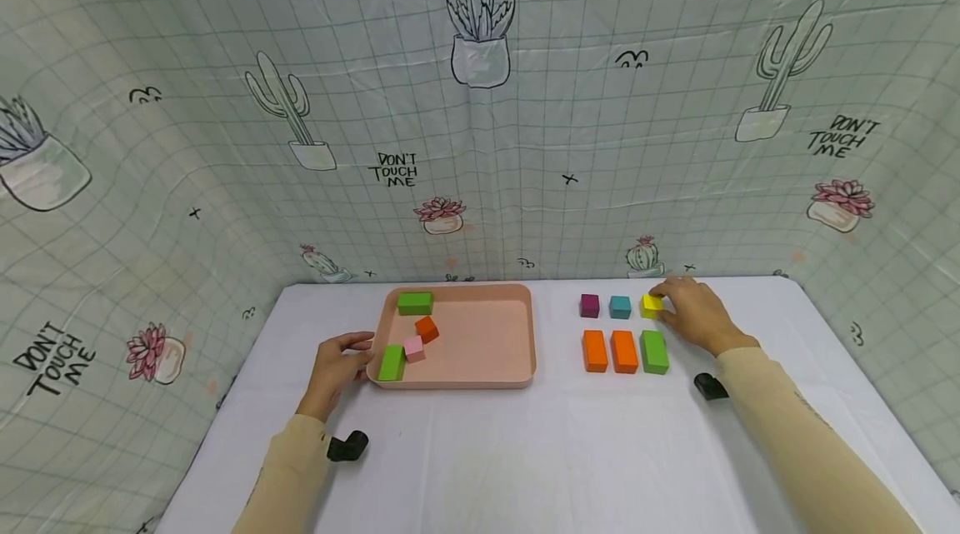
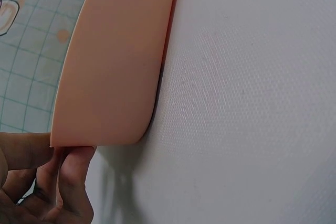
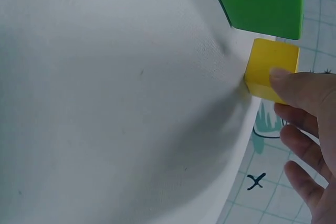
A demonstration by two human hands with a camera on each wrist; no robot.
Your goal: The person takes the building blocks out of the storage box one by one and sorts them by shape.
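Observation:
My left hand (image 1: pixel 339 369) grips the left end of a peach-coloured tray (image 1: pixel 472 385), fingers at its rim and outer wall. In the left wrist view, the tray's long side (image 2: pixel 115 61) hides part of this grip. Over on the right, a yellow cube (image 1: pixel 649 306) is pinched by my right hand (image 1: pixel 697 313). The right wrist view has the thumb lying on the yellow cube (image 3: pixel 270 64), which appears to rest on the table. Just in front of that cube lies a green block (image 1: pixel 654 352).
Inside the tray are two green blocks (image 1: pixel 415 303), an orange-red cube (image 1: pixel 427 329) and a pink cube (image 1: pixel 414 348). Left of the yellow cube sit a teal cube (image 1: pixel 620 306) and a purple cube (image 1: pixel 589 306). Two orange blocks (image 1: pixel 595 351) lie in the front row.

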